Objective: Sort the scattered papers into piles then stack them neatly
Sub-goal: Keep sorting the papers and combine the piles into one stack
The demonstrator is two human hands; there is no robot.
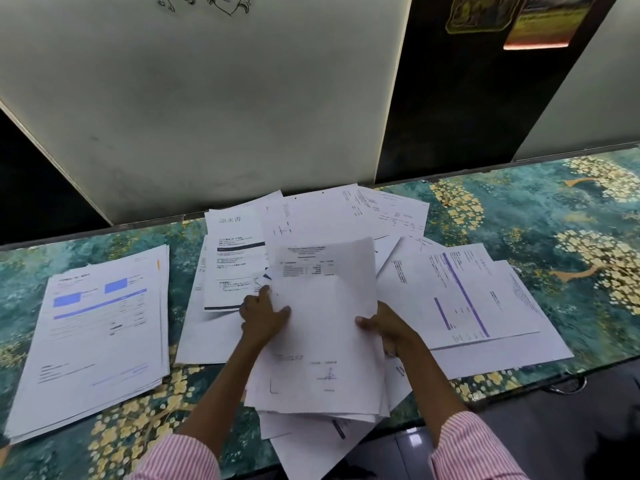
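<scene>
While gripping the loose sheaf of white printed sheets (325, 323) by its two side edges, press thumbs flat on the top page and spread fingers behind, to stop any fanning or slipping. Left hand (265, 315) clasping the sheaf's left edge, thumb across the face. Right hand (386, 329) pinching the right edge, thumb on top, fingers hidden behind. Raised above the near edge of the table, lower corners ragged and uneven, over a few stray white sheets (304, 445) jutting past that edge directly below the sheaf.

Likely mid-sort, judging by the layout. Read the heading of the top page first, then match it to a pile. Before setting down, tap the lower edge on the tabletop to square the corners. Lift clear rather than drag, to avoid disturbing loose pages underneath.

Left of the sheaf and apart from it: a fairly tidy pile of white forms with blue blocks (100, 337). Beyond and right of the sheaf: an overlapping scatter of white papers (346, 216), among them a page with a purple stripe (464, 296). Under everything, a teal tabletop patterned with yellow blossoms (554, 209). Farther beyond the sheaf, a pale wall panel (207, 116).

No tray, folder or box in view, hence nothing contained; only the tabletop to bear the piles.
</scene>
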